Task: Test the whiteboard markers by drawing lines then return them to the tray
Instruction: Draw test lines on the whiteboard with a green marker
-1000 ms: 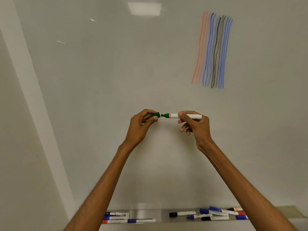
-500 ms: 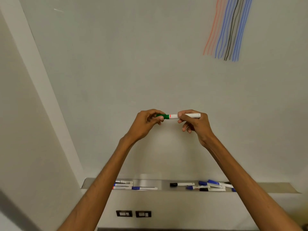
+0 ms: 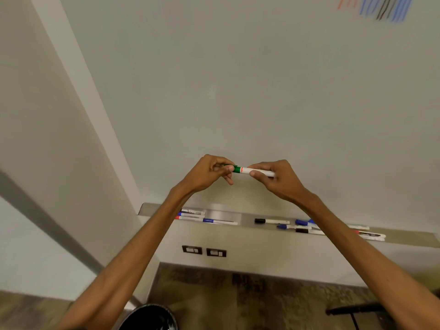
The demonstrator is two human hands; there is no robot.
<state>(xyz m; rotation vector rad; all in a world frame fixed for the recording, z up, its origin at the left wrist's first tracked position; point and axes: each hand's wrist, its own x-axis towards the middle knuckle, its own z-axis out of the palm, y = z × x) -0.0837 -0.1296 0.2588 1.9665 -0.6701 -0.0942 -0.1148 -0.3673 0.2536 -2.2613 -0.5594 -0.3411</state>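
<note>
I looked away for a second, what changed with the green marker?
The left hand pushed the green cap rightward onto the marker, so the tip is now covered. The right hand still holds it; the other markers lie in the tray as before.

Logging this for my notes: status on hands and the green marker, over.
Left hand pinches green cap, seated on green marker. Right hand grips its barrel. Tray below holds other markers; nothing blocking.
</note>
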